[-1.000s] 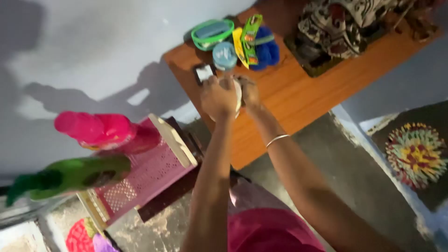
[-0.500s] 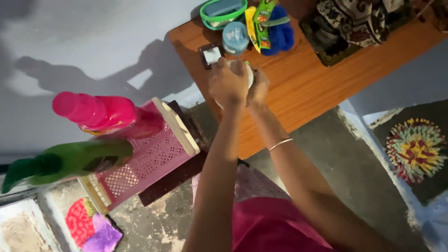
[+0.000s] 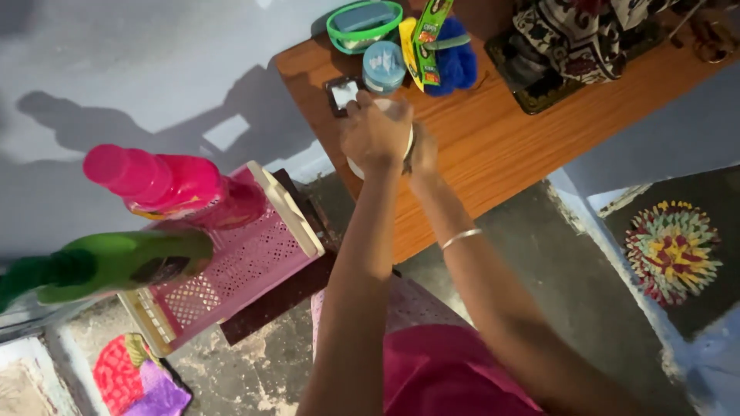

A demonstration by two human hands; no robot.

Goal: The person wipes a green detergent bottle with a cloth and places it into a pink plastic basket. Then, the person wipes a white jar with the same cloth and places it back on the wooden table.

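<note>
Both hands clasped around a white round container [image 3: 383, 139] above the near edge of the wooden table [image 3: 493, 146], left hand [image 3: 375, 135] curled over the top, right hand [image 3: 422, 154] gripping the side; risk of slipping off the edge if grip loosens.

Round container [image 3: 383, 142] on wooden table [image 3: 493, 146], near table's left end, between both hands: left hand [image 3: 375, 132] on top, right hand [image 3: 422, 154] at its right side. Small mirror [image 3: 341, 92], lidded jar [image 3: 384, 66] just behind container. Oval lunchbox [image 3: 364, 25] behind jar. Perforated crate [image 3: 247, 266] left of table; two bottles [image 3: 173, 185] on crate.
</note>
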